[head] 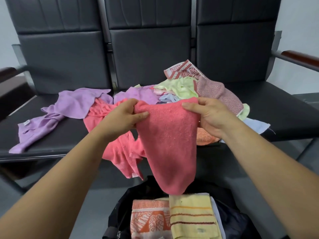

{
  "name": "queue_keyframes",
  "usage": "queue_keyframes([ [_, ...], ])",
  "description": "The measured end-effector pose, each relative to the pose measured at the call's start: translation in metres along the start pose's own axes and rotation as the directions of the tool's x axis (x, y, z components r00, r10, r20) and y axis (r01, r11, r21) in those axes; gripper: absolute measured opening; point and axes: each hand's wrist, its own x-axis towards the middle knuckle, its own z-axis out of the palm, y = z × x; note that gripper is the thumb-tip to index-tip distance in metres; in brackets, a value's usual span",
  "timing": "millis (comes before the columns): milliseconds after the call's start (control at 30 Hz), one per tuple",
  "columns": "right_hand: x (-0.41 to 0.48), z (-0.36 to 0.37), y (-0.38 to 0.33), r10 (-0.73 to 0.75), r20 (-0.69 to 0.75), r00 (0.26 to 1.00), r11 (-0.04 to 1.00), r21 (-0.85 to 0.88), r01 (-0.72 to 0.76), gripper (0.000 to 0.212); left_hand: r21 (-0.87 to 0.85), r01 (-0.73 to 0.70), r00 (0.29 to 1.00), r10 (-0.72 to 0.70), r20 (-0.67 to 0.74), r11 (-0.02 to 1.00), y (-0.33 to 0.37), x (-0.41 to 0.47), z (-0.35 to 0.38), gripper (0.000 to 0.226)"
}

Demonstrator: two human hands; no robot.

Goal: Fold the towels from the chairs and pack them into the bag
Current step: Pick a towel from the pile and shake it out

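Both arms reach forward, bare to the elbows, above the black bag (229, 219). The left hand (123, 114) pinches one top corner of the coral towel (170, 144), thumb over bunched cloth, fingers curled behind. The right hand (209, 116) clamps the other corner, thumb in front. The towel hangs slack, its tip just over the bag, where an orange patterned towel (149, 219) and a yellow striped towel (191, 216) lie folded side by side. Beyond the bag, loose towels (181, 88) heap on the black chairs (148, 54).

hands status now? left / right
Left hand: closed, pinching the top left corner of the pink towel.
Right hand: closed, gripping the same towel's top right corner.
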Motion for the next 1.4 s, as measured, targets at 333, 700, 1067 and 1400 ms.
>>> queue_keyframes([
  [333, -0.008, -0.004, -0.005, 0.047, 0.118, 0.992, 0.997, 0.055, -0.054, 0.047, -0.302, -0.002, 0.986, -0.049, -0.162, 0.953, 0.013, -0.011, 0.004, 0.019],
  [700, -0.011, -0.004, -0.004, 0.023, 0.082, 0.996, 0.98, 0.196, -0.039, 0.045, -0.16, 0.011, 0.999, -0.005, 0.034, 0.987, 0.011, -0.02, -0.015, 0.034],
  [1067, -0.013, -0.008, -0.014, -0.076, 0.084, 0.994, 0.996, 0.055, 0.071, 0.043, -0.221, 0.033, 0.971, -0.084, -0.225, 0.975, 0.015, -0.012, -0.003, 0.021],
  [1400, -0.013, -0.004, -0.017, -0.047, 0.178, 0.983, 0.949, 0.316, -0.012, 0.044, 0.194, -0.122, 0.969, 0.159, -0.19, 0.973, 0.014, -0.015, -0.01, 0.024],
])
